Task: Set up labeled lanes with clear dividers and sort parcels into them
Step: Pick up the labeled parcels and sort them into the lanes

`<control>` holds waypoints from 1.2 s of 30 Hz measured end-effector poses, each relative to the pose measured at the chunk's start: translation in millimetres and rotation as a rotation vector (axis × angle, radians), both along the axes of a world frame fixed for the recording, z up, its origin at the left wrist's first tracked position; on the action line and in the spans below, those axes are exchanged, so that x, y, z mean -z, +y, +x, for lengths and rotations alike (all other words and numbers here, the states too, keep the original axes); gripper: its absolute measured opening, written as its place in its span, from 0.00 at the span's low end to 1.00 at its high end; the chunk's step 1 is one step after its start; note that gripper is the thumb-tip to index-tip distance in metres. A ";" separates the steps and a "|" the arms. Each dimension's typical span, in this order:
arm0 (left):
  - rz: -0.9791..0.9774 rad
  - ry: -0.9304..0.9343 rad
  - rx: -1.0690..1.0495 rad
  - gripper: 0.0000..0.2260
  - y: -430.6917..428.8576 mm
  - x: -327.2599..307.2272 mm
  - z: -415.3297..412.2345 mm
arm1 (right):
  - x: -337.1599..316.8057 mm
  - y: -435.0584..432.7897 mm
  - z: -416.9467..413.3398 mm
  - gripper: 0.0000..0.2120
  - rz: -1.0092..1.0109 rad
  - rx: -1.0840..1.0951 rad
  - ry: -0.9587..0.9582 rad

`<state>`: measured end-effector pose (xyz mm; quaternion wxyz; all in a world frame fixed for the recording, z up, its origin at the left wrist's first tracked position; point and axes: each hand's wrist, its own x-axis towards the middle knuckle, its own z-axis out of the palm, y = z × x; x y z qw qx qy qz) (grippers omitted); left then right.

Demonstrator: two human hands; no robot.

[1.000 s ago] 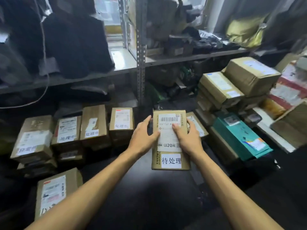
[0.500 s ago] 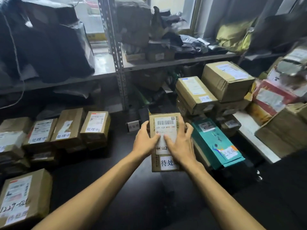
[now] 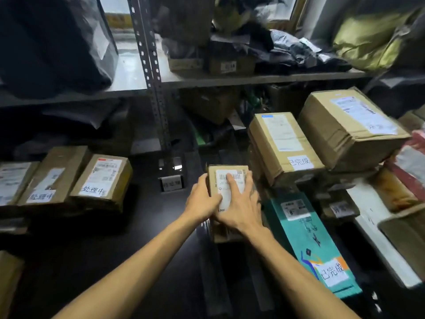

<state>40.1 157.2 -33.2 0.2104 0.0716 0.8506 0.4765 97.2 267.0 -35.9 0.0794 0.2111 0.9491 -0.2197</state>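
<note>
A small brown cardboard parcel [image 3: 226,173] with a white barcode label lies on the dark floor in the middle. My left hand [image 3: 202,200] grips its left side and my right hand [image 3: 239,206] lies flat over its top, covering its lower label. A small lane sign [image 3: 172,184] stands just left of it at the foot of the shelf post. A row of labelled brown parcels [image 3: 101,180] sits to the left. To the right lie a teal parcel [image 3: 308,240] and stacked brown boxes [image 3: 282,146].
A metal shelf post [image 3: 151,88] rises behind the sign, with shelves holding black bags [image 3: 53,42] and small boxes. More boxes [image 3: 351,125] and red-white packets [image 3: 411,166] pile at the right. A white board [image 3: 377,229] runs along the right floor. Dark floor lies near me.
Both hands have pushed the small parcel farther away, toward the shelf. My right hand has slid over its top, hiding the lower label. The view has shifted right and closer.
</note>
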 end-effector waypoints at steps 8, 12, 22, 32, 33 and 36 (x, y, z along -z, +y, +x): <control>-0.072 -0.022 0.092 0.36 21.4 15.4 -21.2 | 19.5 21.8 -37.9 0.36 -0.035 0.016 -0.033; -0.100 -0.040 0.100 0.35 30.6 18.7 -25.6 | 21.0 33.8 -44.6 0.37 -0.008 -0.040 -0.086; -0.187 -0.051 0.138 0.36 27.2 29.0 -17.6 | 24.6 33.9 -36.7 0.39 0.003 -0.137 -0.168; -0.153 0.108 0.018 0.29 -11.8 -11.6 -5.1 | -17.9 19.2 -21.2 0.34 0.090 -0.287 0.062; -0.176 0.133 -0.013 0.29 -21.3 -19.4 -2.6 | -26.4 13.4 -21.3 0.35 0.057 -0.323 0.080; -0.236 0.203 -0.108 0.28 -51.3 -39.0 15.1 | -48.4 -11.0 -17.2 0.36 0.004 -0.442 0.164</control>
